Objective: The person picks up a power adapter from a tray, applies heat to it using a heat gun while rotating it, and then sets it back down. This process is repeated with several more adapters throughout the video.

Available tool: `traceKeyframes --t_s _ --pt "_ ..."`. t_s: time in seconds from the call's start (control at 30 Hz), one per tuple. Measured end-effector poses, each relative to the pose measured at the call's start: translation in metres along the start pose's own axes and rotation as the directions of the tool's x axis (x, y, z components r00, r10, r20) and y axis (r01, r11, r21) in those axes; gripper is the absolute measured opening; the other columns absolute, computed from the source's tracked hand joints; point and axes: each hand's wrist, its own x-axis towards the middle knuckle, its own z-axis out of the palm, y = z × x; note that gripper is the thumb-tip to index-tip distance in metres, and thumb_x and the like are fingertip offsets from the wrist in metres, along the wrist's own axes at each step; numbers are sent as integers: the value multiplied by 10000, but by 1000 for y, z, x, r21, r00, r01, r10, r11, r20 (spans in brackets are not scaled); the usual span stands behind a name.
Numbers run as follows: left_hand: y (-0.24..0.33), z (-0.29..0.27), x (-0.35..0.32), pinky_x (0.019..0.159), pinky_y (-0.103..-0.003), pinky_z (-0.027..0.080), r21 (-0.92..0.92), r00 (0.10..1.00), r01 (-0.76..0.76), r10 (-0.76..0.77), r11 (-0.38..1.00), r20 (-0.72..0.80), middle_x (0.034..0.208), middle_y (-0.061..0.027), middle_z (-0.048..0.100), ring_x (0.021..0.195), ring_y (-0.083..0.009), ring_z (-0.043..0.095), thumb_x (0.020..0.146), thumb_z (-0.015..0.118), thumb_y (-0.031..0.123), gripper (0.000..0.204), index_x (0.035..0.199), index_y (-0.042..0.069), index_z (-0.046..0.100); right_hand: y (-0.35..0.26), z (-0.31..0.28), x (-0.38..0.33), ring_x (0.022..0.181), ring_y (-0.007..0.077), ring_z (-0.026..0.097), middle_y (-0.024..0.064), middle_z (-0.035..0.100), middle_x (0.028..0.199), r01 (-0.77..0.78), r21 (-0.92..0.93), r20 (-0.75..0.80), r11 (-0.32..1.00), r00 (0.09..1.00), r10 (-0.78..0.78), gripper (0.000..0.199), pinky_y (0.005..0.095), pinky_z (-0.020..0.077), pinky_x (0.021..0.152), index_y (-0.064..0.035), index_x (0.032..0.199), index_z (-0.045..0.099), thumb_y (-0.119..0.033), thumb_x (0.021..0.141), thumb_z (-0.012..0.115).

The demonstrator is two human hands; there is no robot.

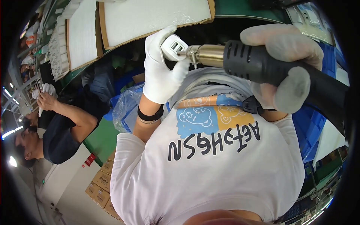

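In my white-gloved left hand (159,73) is a small white USB charger (168,54), pinched between thumb and fingers. Its end with two USB ports is turned towards me. My right hand (288,50), also gloved, is closed round the black handle of a hot air gun (243,60). The gun's metal nozzle (206,55) points left, and its narrow tip lies right at the charger's port end. Whether the tip touches the charger I cannot tell.
Beyond my left hand lies a cardboard tray lined with white foam (155,18), with another foam-lined tray (83,37) to its left. Blue bins (307,131) stand on the right. A clear plastic bag (127,105) hangs near my left wrist. A co-worker (67,127) is at far left, above stacked cartons (99,187).
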Motion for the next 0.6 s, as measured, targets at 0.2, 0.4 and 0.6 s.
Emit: traceKeyframes --t_s 0.2,0.4,0.6 --pt "4 0 0 734 -244 497 -293 971 190 -224 937 -86 978 -78 577 843 -141 585 641 708 -93 525 1116 21 516 -5 -13 -3 703 253 631 251 625 867 -112 47 -43 993 993 114 388 325 528 650 13 998 517 -354 874 537" --pt "4 4 4 740 -220 513 -295 967 147 -200 944 -158 991 -58 605 876 -116 599 634 688 -151 451 1035 23 576 -3 2 -4 727 248 640 238 630 869 -31 21 -39 999 999 31 402 318 528 669 7 991 514 -377 875 535" --pt "-2 5 4 747 -233 487 -154 966 43 -81 987 -247 971 -51 600 847 -124 587 638 699 -130 388 976 38 609 -15 -1 4 780 249 644 225 631 884 -82 -50 132 995 987 88 422 320 534 679 -14 1026 484 -383 853 595"
